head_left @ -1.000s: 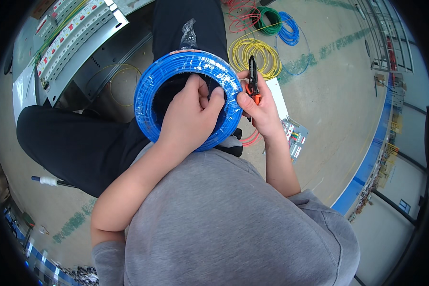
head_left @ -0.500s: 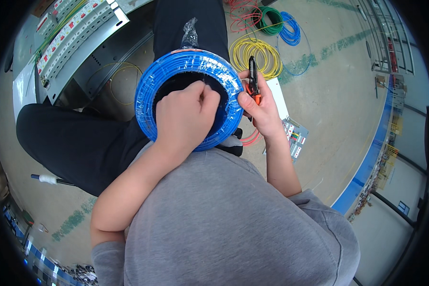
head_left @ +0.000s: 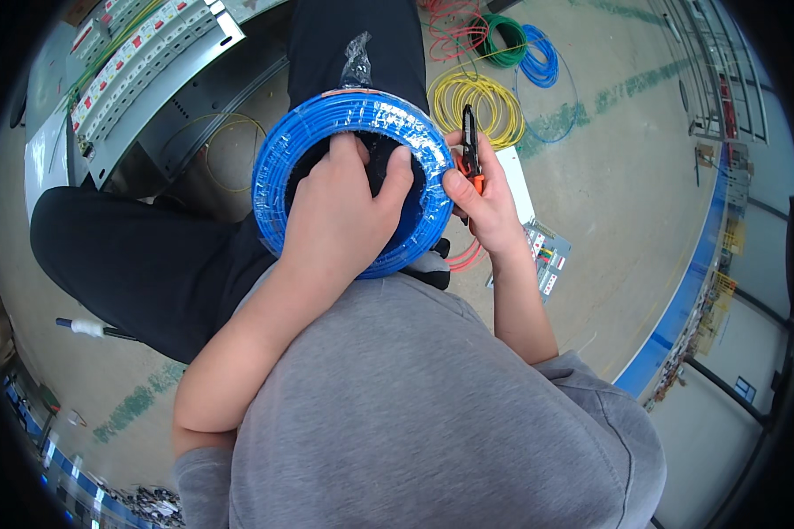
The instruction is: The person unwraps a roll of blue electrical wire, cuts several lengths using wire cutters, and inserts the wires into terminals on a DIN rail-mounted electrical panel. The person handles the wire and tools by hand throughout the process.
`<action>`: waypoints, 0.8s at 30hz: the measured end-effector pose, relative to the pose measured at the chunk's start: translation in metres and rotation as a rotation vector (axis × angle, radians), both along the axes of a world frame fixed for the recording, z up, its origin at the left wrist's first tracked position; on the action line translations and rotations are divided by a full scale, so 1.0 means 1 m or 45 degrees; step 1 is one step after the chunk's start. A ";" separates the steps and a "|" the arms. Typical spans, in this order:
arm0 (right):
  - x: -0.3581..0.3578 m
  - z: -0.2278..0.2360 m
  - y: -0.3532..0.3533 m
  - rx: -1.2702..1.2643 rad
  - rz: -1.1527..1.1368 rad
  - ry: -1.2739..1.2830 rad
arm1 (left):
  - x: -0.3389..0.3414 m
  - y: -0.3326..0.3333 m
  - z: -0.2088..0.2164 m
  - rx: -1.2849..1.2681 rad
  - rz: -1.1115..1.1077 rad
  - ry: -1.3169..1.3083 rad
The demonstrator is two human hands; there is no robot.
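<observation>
A coil of blue wire (head_left: 278, 163), wrapped in clear plastic film, rests on my lap. My left hand (head_left: 340, 207) reaches into its dark central hole. Its thumb stands apart from the fingers, which bend toward the far inner rim; some fingertips are hidden. In my right hand (head_left: 490, 203) are wire strippers (head_left: 470, 141) with dark jaws pointing away from me and orange handles. The thumb of that hand also touches the coil's right side. A twist of torn clear film (head_left: 356, 60) sticks up from the coil's far edge.
Loose yellow (head_left: 478, 101), green (head_left: 497, 42) and blue wire coils (head_left: 538, 57) lie on the floor ahead to the right. A small panel with components (head_left: 547, 260) lies by my right forearm. At left stands a metal cabinet frame (head_left: 163, 75) with rows of breakers.
My left hand has loosened from a fist: its thumb has lifted away and its fingers have extended toward the coil's far inner rim. My right hand keeps its hold.
</observation>
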State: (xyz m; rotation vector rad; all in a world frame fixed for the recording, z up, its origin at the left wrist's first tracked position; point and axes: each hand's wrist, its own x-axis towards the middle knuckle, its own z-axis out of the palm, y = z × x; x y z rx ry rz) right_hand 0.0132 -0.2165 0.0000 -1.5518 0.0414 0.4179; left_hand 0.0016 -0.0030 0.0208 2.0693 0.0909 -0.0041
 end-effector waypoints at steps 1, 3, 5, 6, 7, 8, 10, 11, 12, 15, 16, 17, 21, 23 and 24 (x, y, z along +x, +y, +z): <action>0.000 0.001 0.000 -0.012 0.003 0.004 | 0.000 0.001 0.000 -0.004 -0.002 -0.013; 0.001 0.002 -0.001 -0.035 0.010 0.012 | -0.001 0.002 0.001 0.148 0.030 -0.069; 0.000 0.001 0.001 -0.024 -0.002 0.014 | -0.002 0.003 0.003 0.285 0.027 -0.101; 0.000 0.001 0.001 -0.019 -0.007 0.015 | 0.000 0.004 0.007 0.347 0.010 -0.105; 0.000 0.001 0.001 -0.029 -0.009 0.008 | -0.001 0.004 0.009 0.411 -0.005 -0.108; 0.000 0.001 0.001 -0.039 -0.010 0.001 | 0.000 0.004 0.009 0.415 -0.042 -0.116; 0.000 0.000 0.000 -0.045 -0.012 -0.006 | 0.002 0.001 0.007 0.421 -0.114 -0.132; 0.000 -0.001 -0.001 -0.040 -0.012 -0.007 | 0.001 0.000 0.005 0.382 -0.128 -0.179; 0.000 -0.001 -0.001 -0.035 -0.013 -0.007 | 0.001 0.001 0.002 0.376 -0.114 -0.222; -0.001 -0.001 0.000 -0.048 -0.015 0.016 | 0.003 0.004 -0.004 0.348 -0.085 -0.309; -0.001 -0.001 0.000 -0.055 -0.009 0.012 | 0.003 0.005 -0.001 0.350 -0.097 -0.272; -0.001 -0.001 0.000 -0.062 -0.004 0.008 | 0.004 0.006 0.002 0.351 -0.109 -0.234; -0.001 -0.001 0.002 -0.052 0.001 -0.001 | -0.001 0.005 0.003 0.327 -0.138 -0.156; -0.001 0.000 0.002 -0.041 0.001 0.002 | -0.008 0.005 -0.009 0.417 -0.162 -0.069; 0.000 0.001 0.002 -0.035 0.001 0.003 | -0.011 0.005 -0.013 0.463 -0.174 -0.025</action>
